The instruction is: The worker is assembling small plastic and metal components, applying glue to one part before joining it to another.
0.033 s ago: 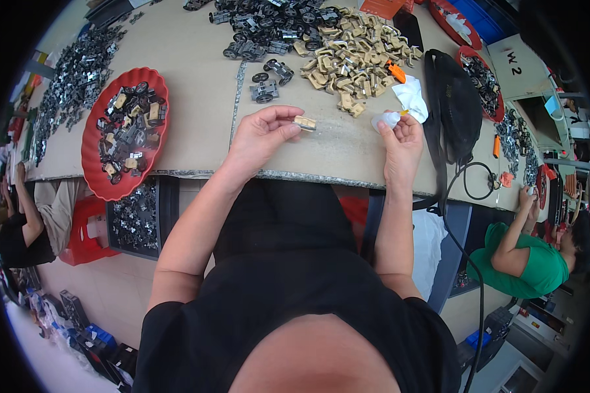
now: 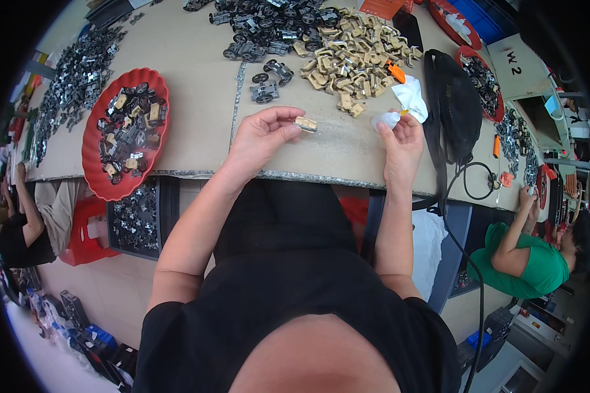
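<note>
Between thumb and fingers, my left hand pinches a small tan plastic part with a darker underside, held above the table. My right hand is closed round a small white squeeze bottle with a yellow tip, some way to the right of the tan part. Just beyond my right hand lies a crumpled white tissue. Ahead of both hands is a heap of similar tan parts. Several grey and black wheeled toy chassis are piled to its left, a few of them lying nearer me.
A red scalloped tray of wheeled pieces overhangs the table's front edge at left. Grey parts spread behind it. At right lie a black bag, a cable and an orange tool. A person in green works farther right.
Almost nothing differs. My left hand and the tan part have shifted very slightly; my right hand keeps its place with the bottle.
</note>
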### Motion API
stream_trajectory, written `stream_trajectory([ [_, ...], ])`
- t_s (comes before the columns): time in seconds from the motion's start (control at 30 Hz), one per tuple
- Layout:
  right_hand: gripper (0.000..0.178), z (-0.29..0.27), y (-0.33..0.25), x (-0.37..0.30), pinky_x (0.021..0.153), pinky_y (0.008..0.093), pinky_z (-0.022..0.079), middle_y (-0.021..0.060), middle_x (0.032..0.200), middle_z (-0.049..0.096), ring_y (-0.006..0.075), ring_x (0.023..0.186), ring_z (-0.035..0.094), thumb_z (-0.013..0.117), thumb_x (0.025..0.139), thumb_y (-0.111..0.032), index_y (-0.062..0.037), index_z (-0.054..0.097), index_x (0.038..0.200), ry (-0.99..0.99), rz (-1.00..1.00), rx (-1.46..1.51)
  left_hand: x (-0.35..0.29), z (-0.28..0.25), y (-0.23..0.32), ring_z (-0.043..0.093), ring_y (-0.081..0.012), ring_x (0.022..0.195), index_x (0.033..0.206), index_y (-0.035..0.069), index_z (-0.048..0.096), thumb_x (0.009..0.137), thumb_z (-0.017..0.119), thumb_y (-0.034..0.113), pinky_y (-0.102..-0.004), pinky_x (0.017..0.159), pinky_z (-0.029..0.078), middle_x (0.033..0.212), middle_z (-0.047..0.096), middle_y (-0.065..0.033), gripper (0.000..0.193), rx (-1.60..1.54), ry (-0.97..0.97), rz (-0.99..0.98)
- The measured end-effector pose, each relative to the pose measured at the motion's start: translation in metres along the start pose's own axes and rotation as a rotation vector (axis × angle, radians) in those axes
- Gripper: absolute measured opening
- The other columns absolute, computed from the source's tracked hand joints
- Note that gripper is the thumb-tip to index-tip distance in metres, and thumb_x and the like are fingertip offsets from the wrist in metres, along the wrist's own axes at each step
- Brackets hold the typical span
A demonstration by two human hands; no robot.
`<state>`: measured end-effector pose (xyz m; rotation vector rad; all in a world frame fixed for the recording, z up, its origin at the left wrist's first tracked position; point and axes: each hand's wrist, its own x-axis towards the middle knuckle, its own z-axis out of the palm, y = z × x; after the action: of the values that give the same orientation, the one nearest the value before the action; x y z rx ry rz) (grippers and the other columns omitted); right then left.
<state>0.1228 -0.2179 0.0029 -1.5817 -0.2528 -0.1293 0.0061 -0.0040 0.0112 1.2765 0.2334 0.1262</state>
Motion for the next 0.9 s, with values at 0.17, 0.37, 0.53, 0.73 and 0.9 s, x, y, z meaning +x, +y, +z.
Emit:
stream_trajectory([
  [0.17, 0.028, 0.008, -0.016, -0.029, 0.078, 0.0251, 0.042, 0.0083, 0.104, 0.055, 0.0128, 0.092, 0.051, 0.052, 0.089, -0.01, 0.0033, 0.049, 0.113, -0.186, -0.014, 0.069, 0.001, 0.006, 0.002, 0.055, -0.0097, 0.088, 0.105, 0.002, 0.061, 0.081, 0.06, 0.001, -0.0229, 0.081, 0.045, 0.101, 0.056, -0.0041, 0.023, -0.039, -0.043, 0.055],
  [0.37, 0.043, 0.048, -0.013, -0.045, 0.071, 0.0254, 0.041, 0.0057, 0.101, 0.054, 0.0123, 0.085, 0.051, 0.047, 0.092, -0.025, 0.0059, 0.044, 0.122, -0.732, 0.586, 0.941, 0.002, 0.017, 0.0, 0.052, -0.0119, 0.096, 0.102, 0.002, 0.062, 0.08, 0.061, 0.0, -0.0252, 0.087, 0.043, 0.109, 0.047, -0.0047, 0.023, -0.03, -0.069, 0.127],
  [0.53, 0.043, 0.056, -0.008, -0.041, 0.07, 0.0236, 0.041, 0.0047, 0.099, 0.055, 0.0111, 0.084, 0.05, 0.054, 0.089, -0.023, 0.0053, 0.046, 0.12, -0.769, 0.691, 1.051, 0.002, 0.01, -0.001, 0.053, -0.0125, 0.096, 0.102, 0.001, 0.062, 0.08, 0.061, 0.0, -0.0258, 0.086, 0.043, 0.109, 0.048, -0.0049, 0.022, -0.028, -0.083, 0.108],
  [0.73, 0.041, 0.056, -0.002, -0.037, 0.075, 0.0234, 0.044, 0.0075, 0.1, 0.056, 0.0121, 0.086, 0.052, 0.061, 0.084, -0.014, 0.0054, 0.047, 0.116, -0.702, 0.793, 1.157, 0.009, -0.006, 0.021, 0.05, -0.0088, 0.081, 0.106, 0.002, 0.06, 0.081, 0.061, 0.005, -0.0234, 0.074, 0.044, 0.099, 0.052, -0.0028, 0.025, 0.306, 0.027, 0.281],
  [0.9, 0.04, 0.057, -0.002, -0.034, 0.079, 0.0244, 0.046, 0.0102, 0.1, 0.056, 0.0143, 0.088, 0.054, 0.062, 0.081, -0.007, 0.0056, 0.045, 0.116, -0.649, 0.809, 1.137, 0.042, -0.046, 0.028, 0.052, -0.0182, 0.075, 0.104, 0.005, 0.059, 0.079, 0.063, 0.015, -0.0292, 0.071, 0.044, 0.09, 0.055, -0.0096, 0.027, 0.848, 0.468, 0.32],
])
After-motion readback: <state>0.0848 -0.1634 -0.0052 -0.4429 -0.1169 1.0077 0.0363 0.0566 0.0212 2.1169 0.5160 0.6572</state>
